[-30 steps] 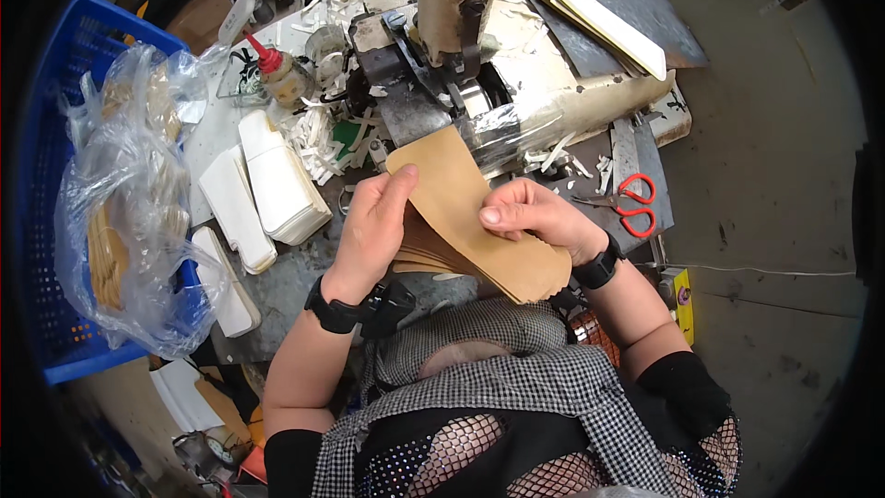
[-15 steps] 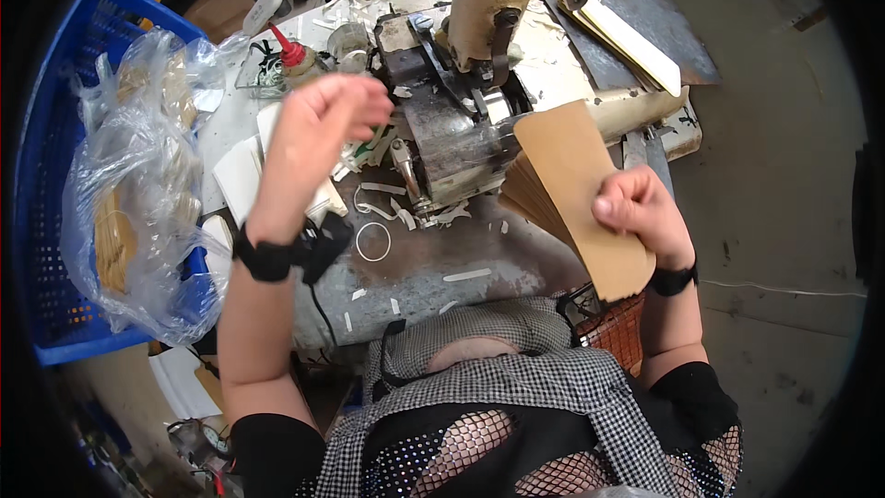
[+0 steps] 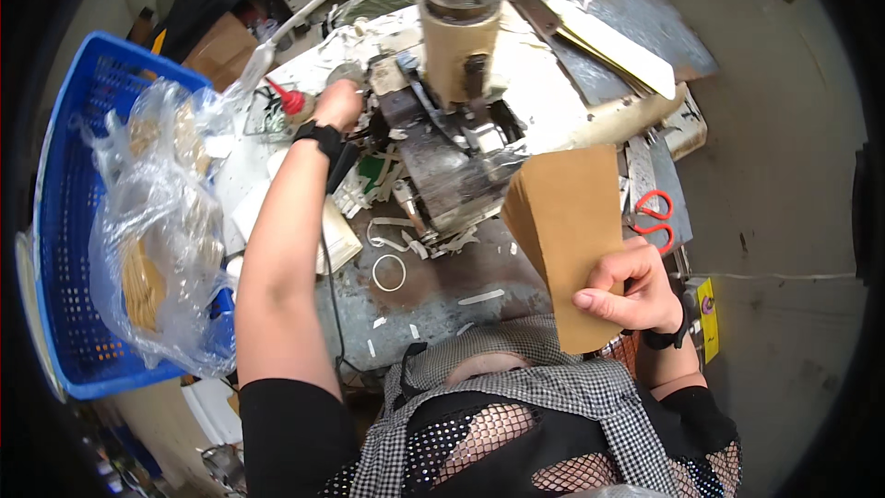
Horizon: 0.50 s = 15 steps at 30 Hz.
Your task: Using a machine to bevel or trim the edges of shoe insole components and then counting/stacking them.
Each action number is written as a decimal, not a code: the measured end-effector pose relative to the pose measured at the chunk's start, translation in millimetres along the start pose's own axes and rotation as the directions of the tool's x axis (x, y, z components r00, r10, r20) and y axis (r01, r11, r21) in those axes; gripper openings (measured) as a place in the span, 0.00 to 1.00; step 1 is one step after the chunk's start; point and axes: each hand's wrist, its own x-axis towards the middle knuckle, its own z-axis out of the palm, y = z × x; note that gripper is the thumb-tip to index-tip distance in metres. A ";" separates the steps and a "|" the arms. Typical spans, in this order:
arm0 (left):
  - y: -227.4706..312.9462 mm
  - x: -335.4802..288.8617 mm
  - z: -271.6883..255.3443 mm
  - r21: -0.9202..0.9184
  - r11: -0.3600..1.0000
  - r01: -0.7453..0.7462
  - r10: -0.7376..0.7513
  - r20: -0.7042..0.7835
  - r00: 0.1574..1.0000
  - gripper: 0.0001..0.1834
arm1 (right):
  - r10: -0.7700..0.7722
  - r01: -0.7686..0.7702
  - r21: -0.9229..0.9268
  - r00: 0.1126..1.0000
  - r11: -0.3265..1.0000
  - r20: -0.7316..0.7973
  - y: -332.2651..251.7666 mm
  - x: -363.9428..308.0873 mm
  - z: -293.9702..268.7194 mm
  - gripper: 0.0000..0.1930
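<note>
My right hand grips a fanned stack of tan flat pieces by its lower right edge, thumb on top, at the front right of the machine. My left hand reaches far forward to the left side of the beige machine. Its fingers are turned away and blurred, so whether they hold anything is hidden. Right beside it are a small bottle with a red nozzle and a clear cup. Under my left forearm lies a stack of white pieces.
At the left, a blue crate holds a clear plastic bag of tan pieces. A white ring and scraps lie on the metal worktop. Red-handled scissors rest at the right. Long white pieces lie behind.
My left hand has moved forward, away from me, to beside the machine. My right hand has lowered slightly with the stack, which now stands more upright in view. The view has shifted a little.
</note>
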 end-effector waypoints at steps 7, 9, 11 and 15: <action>69.8 -163.3 -38.0 -0.591 0.713 -0.376 0.208 -0.334 0.919 0.08 | -0.282 0.266 -0.126 0.949 0.956 -0.137 22.7 2.7 13.5 0.10; 89.9 -220.1 -12.8 -0.807 0.531 -0.258 0.389 -0.039 0.921 0.16 | -0.426 0.382 -0.241 0.889 0.892 -0.170 42.5 9.4 29.6 0.08; 119.6 -275.0 18.5 -0.948 0.244 -0.206 0.473 -0.070 0.878 0.22 | -0.494 0.448 -0.286 0.862 0.847 -0.113 53.7 18.8 53.7 0.07; 106.0 -281.4 37.2 -0.987 0.096 -0.128 0.344 -0.088 0.935 0.21 | -0.302 0.319 -0.245 0.947 0.916 0.107 43.9 26.3 48.8 0.08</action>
